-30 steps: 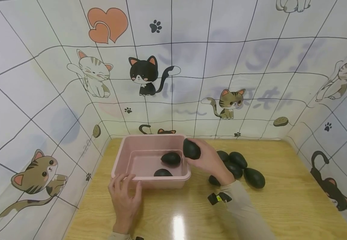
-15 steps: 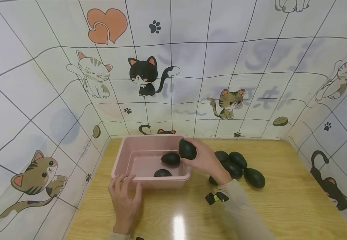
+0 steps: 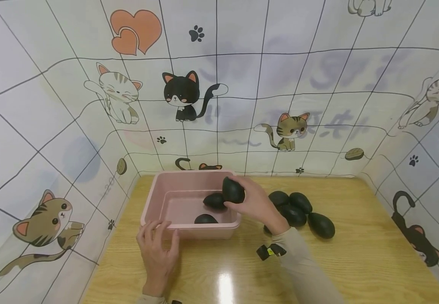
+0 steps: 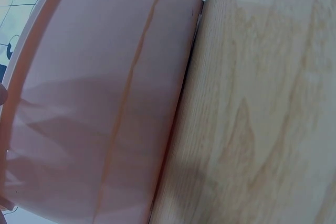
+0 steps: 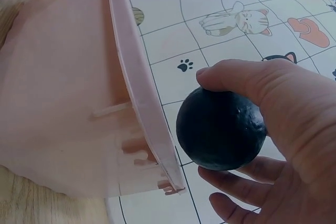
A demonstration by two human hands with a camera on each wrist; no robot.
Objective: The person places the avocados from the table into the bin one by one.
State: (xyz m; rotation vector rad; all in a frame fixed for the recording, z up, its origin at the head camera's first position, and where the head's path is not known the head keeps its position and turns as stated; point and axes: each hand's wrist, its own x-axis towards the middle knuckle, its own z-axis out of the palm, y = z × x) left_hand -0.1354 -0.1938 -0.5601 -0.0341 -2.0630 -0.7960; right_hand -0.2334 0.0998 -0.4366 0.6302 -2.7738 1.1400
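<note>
Right hand (image 3: 256,203) curls tight around a dark avocado (image 3: 233,190), poised over the pink tub (image 3: 155,192) at its three o'clock rim. Left hand (image 3: 158,248), fingers apparently flat and relaxed, braces the six o'clock wall, steadying it. Two avocados lie inside.

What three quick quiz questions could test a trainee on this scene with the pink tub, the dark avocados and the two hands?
1. True or false: the right hand holds an avocado over the pink tub.
2. How many avocados lie inside the tub? A) none B) two C) five
3. What does the left hand touch?

Key
1. True; the fingers curl round it above the tub's right side.
2. B: one avocado near the held one, another by the near wall.
3. The tub's near rim, fingers resting on it.
</note>
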